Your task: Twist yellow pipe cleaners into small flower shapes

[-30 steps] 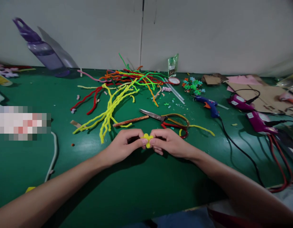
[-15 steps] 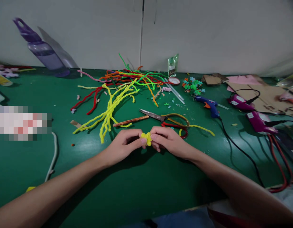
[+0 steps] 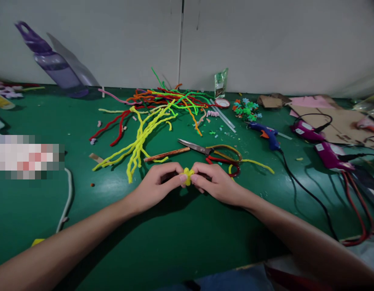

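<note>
My left hand [image 3: 158,184] and my right hand [image 3: 214,182] meet fingertip to fingertip low over the green table [image 3: 175,242]. Both pinch a small knot of yellow pipe cleaner [image 3: 187,175] between thumbs and forefingers. Most of the knot is covered by my fingers. Just behind my hands lie a pair of scissors [image 3: 205,150] with brown and red handles and a brown stick [image 3: 167,154]. A bundle of long yellow pipe cleaners [image 3: 141,139] lies to the left of them.
A heap of mixed coloured pipe cleaners [image 3: 171,99] sits further back. A blue glue gun [image 3: 265,133] and two pink glue guns [image 3: 329,155] with cables lie right. Cardboard [image 3: 335,117] is at back right, a purple bottle [image 3: 50,62] at back left.
The yellow knot has been squeezed smaller between my fingertips and my hands have closed in slightly. Everything on the table stays where it was.
</note>
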A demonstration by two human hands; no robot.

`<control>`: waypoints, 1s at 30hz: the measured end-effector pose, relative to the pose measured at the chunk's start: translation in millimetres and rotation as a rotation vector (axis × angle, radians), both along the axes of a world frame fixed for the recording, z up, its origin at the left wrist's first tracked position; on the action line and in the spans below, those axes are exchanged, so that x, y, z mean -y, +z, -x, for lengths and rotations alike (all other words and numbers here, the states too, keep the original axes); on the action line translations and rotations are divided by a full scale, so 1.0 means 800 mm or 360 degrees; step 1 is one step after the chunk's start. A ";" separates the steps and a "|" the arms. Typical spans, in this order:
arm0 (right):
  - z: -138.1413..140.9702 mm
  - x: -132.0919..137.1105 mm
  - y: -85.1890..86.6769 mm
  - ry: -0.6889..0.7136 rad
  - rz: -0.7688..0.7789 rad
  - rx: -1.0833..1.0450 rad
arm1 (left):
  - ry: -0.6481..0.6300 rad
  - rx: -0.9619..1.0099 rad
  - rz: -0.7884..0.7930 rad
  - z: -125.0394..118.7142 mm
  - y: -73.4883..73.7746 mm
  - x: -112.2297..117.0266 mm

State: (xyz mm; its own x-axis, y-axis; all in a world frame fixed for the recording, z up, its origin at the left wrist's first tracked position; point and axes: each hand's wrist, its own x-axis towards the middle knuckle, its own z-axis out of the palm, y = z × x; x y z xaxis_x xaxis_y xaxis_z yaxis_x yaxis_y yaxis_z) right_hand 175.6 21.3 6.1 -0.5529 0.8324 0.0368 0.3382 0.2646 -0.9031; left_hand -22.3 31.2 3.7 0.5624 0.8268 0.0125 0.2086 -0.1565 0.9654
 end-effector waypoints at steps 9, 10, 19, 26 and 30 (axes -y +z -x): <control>0.000 0.002 -0.008 0.0081 0.0477 -0.0307 | -0.0076 -0.0039 -0.0061 0.004 -0.005 -0.002; 0.000 0.002 -0.008 0.0095 0.0549 -0.0367 | -0.0075 -0.0037 -0.0075 0.004 -0.005 -0.002; 0.002 0.002 -0.008 0.0044 0.0513 -0.0486 | 0.0000 -0.0001 -0.0035 0.002 -0.005 0.000; 0.001 0.001 -0.003 -0.0041 0.0222 -0.0199 | 0.0076 0.0017 0.0002 0.001 -0.001 0.000; -0.001 0.001 0.000 0.0017 0.0176 -0.0097 | 0.0068 0.0042 0.0042 0.001 -0.001 0.000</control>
